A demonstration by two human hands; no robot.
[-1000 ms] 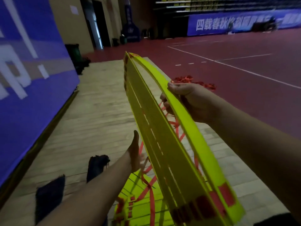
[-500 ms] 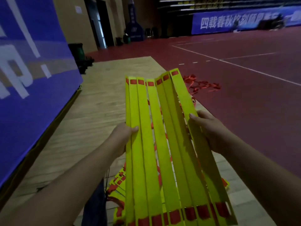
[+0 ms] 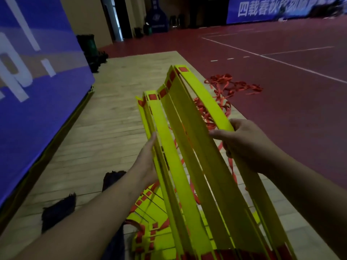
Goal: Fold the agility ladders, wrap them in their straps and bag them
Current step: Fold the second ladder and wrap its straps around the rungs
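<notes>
The agility ladder (image 3: 180, 147) is held up in the air in front of the person. Its yellow rungs form a loose fan, splayed apart at the far, red-tabbed ends and drawn together toward the bottom edge of the view. The left hand (image 3: 147, 160) lies flat against the fan's left edge, fingers straight and pressing on the outermost rung. The right hand (image 3: 246, 145) has its fingers curled round the rightmost rung, which bows outward from the rest. Red straps (image 3: 231, 166) hang in the gaps and below the right hand. Underneath, a second ladder (image 3: 150, 218) lies heaped on the wooden floor (image 3: 112, 128), with a dark cloth piece (image 3: 58, 209) to its left. A tangle of red webbing (image 3: 232, 85) sits where the wood meets the red court (image 3: 291, 102). A blue banner wall (image 3: 37, 94) bounds the left side, and the wooden strip runs open ahead toward a green bin (image 3: 88, 47).
</notes>
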